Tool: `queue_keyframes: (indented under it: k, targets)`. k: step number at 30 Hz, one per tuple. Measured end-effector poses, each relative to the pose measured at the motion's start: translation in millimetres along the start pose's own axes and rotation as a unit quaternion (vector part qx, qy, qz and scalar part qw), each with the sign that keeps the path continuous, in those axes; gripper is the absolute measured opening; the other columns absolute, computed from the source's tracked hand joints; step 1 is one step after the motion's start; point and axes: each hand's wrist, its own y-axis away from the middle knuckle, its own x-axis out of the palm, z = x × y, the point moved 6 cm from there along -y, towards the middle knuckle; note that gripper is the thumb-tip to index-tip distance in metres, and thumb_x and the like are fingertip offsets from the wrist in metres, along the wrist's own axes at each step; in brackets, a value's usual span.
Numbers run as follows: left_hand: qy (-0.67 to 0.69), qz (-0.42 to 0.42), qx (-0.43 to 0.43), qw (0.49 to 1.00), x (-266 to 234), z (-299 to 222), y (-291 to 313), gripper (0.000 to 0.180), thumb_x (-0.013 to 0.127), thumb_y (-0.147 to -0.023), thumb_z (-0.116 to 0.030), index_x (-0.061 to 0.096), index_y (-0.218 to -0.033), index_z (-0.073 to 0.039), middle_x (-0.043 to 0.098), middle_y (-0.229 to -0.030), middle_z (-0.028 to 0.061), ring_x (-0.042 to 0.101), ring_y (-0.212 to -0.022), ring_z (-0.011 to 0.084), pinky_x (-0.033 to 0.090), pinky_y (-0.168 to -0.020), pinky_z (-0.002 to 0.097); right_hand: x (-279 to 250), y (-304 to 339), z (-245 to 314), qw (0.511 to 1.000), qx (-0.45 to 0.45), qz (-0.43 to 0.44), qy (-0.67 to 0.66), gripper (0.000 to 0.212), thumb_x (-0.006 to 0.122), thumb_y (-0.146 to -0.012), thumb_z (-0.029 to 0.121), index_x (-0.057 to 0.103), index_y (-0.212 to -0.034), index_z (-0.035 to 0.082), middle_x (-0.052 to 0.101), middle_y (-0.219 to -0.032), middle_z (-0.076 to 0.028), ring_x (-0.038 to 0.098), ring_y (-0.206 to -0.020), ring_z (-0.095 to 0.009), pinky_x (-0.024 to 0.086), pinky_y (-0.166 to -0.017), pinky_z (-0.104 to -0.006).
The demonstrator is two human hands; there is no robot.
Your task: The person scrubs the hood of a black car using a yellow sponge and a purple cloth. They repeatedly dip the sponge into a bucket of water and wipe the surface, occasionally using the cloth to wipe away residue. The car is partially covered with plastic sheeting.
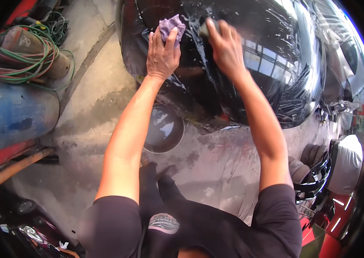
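Note:
In front of me a glossy black car body panel (pixel 250 32) carries wet, whitish streaks, and crumpled plastic film (pixel 294 109) hangs at its lower edge. My left hand (pixel 163 56) rests at the left part of the panel, its fingers closed on a crumpled purple cloth (pixel 172 26). To the right of it my right hand (pixel 226 47), slightly blurred, presses a small greyish-green pad (pixel 203 29) against the black surface. The fingers partly cover the pad, so I cannot tell whether it is a sponge or a sanding block.
A round dark basin (pixel 174 144) stands on the concrete floor (pixel 207 167) below the panel. To the left are a blue drum (pixel 22 112) and a cylinder wrapped in green and red hoses (pixel 27 73). Stacked round pads (pixel 300 170) and a white-covered object (pixel 347 165) sit at right.

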Motion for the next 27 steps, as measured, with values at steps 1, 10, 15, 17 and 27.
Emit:
queue_keyframes:
  k: [1, 10, 15, 17, 27]
  targets:
    - [-0.002, -0.002, -0.001, 1.000, -4.5, 5.7, -0.1, 0.068, 0.073, -0.098, -0.020, 0.051, -0.163, -0.015, 0.054, -0.154, 0.0374, 0.051, -0.149, 0.0546, 0.039, -0.128, 0.0675, -13.6, 33.5, 13.5, 1.000, -0.001, 0.019, 0.004, 0.074, 0.071, -0.091, 0.006, 0.058, -0.163, 0.012, 0.061, -0.147, -0.021, 0.060, -0.135, -0.042, 0.048, -0.113, -0.0542]
    - [0.034, -0.018, 0.012, 0.999, 0.6, -7.7, -8.7, 0.071, 0.075, -0.096, -0.018, 0.050, -0.163, -0.017, 0.053, -0.154, 0.0376, 0.051, -0.148, 0.0552, 0.039, -0.128, 0.0670, 14.4, -28.7, 8.5, 0.999, -0.015, -0.030, 0.031, 0.072, 0.070, -0.088, 0.004, 0.063, -0.159, 0.013, 0.063, -0.148, -0.021, 0.061, -0.135, -0.040, 0.045, -0.115, -0.0531]
    - [0.019, 0.010, 0.002, 1.000, 3.9, 4.0, 1.8, 0.071, 0.075, -0.097, -0.017, 0.050, -0.163, -0.016, 0.052, -0.155, 0.0385, 0.051, -0.148, 0.0555, 0.038, -0.129, 0.0667, 20.4, -42.7, 5.6, 0.999, -0.014, -0.044, -0.008, 0.071, 0.072, -0.094, 0.004, 0.060, -0.163, 0.017, 0.064, -0.142, -0.022, 0.064, -0.129, -0.045, 0.050, -0.108, -0.0535]
    - [0.000, 0.006, 0.001, 1.000, -3.8, 9.7, -1.9, 0.072, 0.075, -0.097, -0.018, 0.049, -0.164, -0.015, 0.052, -0.156, 0.0388, 0.050, -0.150, 0.0551, 0.038, -0.129, 0.0664, -25.6, 71.3, 11.3, 0.999, 0.020, -0.003, 0.032, 0.065, 0.071, -0.095, 0.001, 0.066, -0.159, 0.014, 0.063, -0.152, -0.023, 0.064, -0.136, -0.042, 0.047, -0.118, -0.0535]
    - [0.015, -0.001, 0.021, 1.000, 17.7, -15.5, -8.2, 0.063, 0.072, -0.104, -0.017, 0.050, -0.163, -0.013, 0.060, -0.149, 0.0328, 0.055, -0.139, 0.0572, 0.042, -0.126, 0.0610, -15.2, -70.7, -117.1, 0.994, 0.092, -0.039, 0.044, 0.061, 0.065, -0.086, 0.000, 0.065, -0.147, 0.006, 0.067, -0.130, -0.019, 0.062, -0.125, -0.041, 0.049, -0.104, -0.0548]
